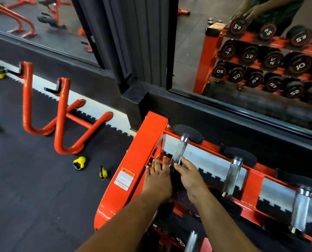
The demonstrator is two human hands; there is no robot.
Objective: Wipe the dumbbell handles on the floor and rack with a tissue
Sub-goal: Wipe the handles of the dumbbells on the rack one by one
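Note:
The leftmost dumbbell (180, 151) lies on the top tier of the orange rack (142, 160), its chrome handle pointing towards me and its far black head against the back rail. Both my hands sit on its near head, which they hide. My left hand (158, 177) rests on the head's left side with straight fingers. My right hand (188, 176) curls its fingers over the head at the near end of the handle. No tissue shows in either hand. Two more dumbbell handles (232, 176) (300, 210) lie further right on the same tier.
A mirror (260, 51) behind the rack reflects the rack and my hands. Lower rack tiers hold more dumbbells (191, 240). On the black floor to the left stand an orange tubular frame (60, 124) and two yellow kettlebells (80, 162) (103, 173).

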